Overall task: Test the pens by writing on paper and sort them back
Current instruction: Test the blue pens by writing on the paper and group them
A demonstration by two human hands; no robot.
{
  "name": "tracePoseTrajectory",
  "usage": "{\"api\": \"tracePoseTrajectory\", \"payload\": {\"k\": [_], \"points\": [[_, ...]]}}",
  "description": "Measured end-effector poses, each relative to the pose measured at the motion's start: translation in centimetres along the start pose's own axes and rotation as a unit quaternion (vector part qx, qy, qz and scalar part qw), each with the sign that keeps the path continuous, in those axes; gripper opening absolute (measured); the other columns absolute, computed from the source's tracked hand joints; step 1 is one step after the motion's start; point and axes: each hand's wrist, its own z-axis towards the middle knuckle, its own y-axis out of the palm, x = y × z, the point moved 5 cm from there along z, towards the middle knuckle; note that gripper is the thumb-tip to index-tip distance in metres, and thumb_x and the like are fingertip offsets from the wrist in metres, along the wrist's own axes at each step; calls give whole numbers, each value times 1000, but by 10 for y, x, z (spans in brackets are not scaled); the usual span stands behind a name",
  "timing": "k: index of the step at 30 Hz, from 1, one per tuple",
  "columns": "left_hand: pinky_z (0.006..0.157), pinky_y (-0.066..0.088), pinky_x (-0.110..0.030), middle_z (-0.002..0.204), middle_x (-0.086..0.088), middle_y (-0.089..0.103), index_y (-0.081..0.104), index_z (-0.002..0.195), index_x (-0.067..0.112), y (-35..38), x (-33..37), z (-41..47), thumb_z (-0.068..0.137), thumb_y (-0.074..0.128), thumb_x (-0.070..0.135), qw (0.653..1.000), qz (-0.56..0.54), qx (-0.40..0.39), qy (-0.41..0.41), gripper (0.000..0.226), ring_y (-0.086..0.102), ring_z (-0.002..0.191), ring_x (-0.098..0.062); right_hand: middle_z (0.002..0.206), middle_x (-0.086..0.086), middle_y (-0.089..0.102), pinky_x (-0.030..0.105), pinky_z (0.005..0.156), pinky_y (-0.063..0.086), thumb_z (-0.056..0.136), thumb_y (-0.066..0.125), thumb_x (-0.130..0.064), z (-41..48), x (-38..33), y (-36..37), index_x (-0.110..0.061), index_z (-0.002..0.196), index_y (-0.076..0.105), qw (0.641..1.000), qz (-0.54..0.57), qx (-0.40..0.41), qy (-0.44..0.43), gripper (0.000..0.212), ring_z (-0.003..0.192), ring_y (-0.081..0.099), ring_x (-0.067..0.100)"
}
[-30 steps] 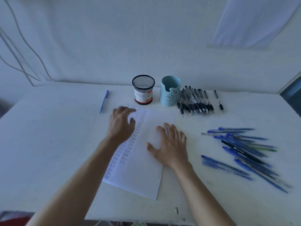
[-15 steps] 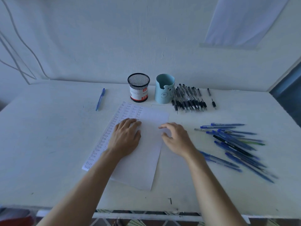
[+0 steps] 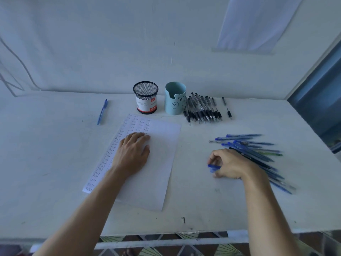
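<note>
A white sheet of paper lies in the middle of the table, with columns of handwritten "test" down its left part. My left hand rests flat on it, fingers straight. To the right, my right hand curls its fingers round a blue pen at the near edge of a pile of blue pens. A row of black pens lies at the back, beside a light blue bear cup and a black mesh pen holder. One blue pen lies alone at the back left.
The white table runs to a wall behind and its front edge is close to me. Two short black pen parts lie right of the black pens. A dark window frame stands at the right.
My right hand left the paper and moved right to the blue pen pile, closing on a pen. My left hand slid down to lie flat on the sheet. The view shifted.
</note>
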Motion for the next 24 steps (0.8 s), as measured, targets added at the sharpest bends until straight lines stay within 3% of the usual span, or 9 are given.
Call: {"api": "tracePoseTrajectory", "payload": {"k": [4, 10, 12, 15, 17, 20, 22, 24], "points": [[111, 27, -36, 141, 2, 55, 59, 133, 22, 0, 0, 0, 91, 34, 41, 1000, 3, 0, 2, 53, 41, 135, -22, 89, -12, 63, 19, 69, 41, 89, 71, -10, 12, -12, -6, -24, 98, 70, 993, 10, 111, -38, 16, 85, 60, 10], [112, 26, -37, 142, 1, 55, 59, 134, 22, -1, -1, -1, 91, 38, 38, 1000, -5, 0, 1, 50, 41, 137, -23, 113, 2, 73, 10, 83, 40, 91, 66, -4, 37, -34, 1, -13, 119, 72, 961, 60, 258, -76, 29, 97, 65, 11], [113, 25, -37, 142, 2, 54, 59, 134, 22, 0, -2, -1, 91, 38, 38, 1000, -8, 0, 0, 50, 41, 137, -23, 114, 2, 73, 19, 91, 46, 92, 67, -8, 40, -41, 1, -15, 120, 71, 958, 45, 271, -83, 29, 106, 66, 16], [113, 26, -38, 142, 2, 55, 60, 133, 23, 0, -3, 0, 91, 39, 39, 1000, -19, 7, 0, 50, 41, 137, -23, 106, -1, 75, 32, 85, 55, 92, 67, -14, 38, -52, -3, -20, 115, 74, 952, 12, 290, -93, 25, 101, 67, 18], [113, 25, -37, 143, 3, 54, 60, 133, 23, 1, -4, 0, 90, 39, 39, 1000, -30, 4, -4, 51, 40, 137, -22, 101, -4, 76, 31, 80, 55, 93, 65, -15, 33, -63, -10, -22, 111, 75, 945, 34, 306, -110, 22, 86, 67, 10], [113, 26, -37, 141, 3, 56, 60, 134, 23, 2, -8, 1, 87, 44, 41, 998, -57, 6, -14, 53, 39, 138, -23, 87, -12, 72, 20, 73, 53, 90, 70, -17, 20, -84, -23, -24, 106, 75, 921, 156, 324, -149, 18, 67, 63, -3], [105, 26, -36, 131, 6, 60, 63, 129, 26, -3, -8, -1, 82, 51, 44, 996, -74, 35, -27, 52, 42, 132, -22, 82, -14, 70, 19, 72, 53, 87, 74, -17, 16, -97, -26, -22, 102, 74, 893, 280, 311, -165, 16, 67, 66, -1], [91, 20, -32, 115, 18, 60, 65, 121, 35, -13, -7, -4, 78, 52, 53, 992, -94, 65, -44, 48, 43, 119, -13, 77, -9, 69, 26, 75, 57, 86, 77, -15, 20, -109, -20, -21, 97, 73, 855, 402, 285, -164, 13, 70, 70, 10]]}}
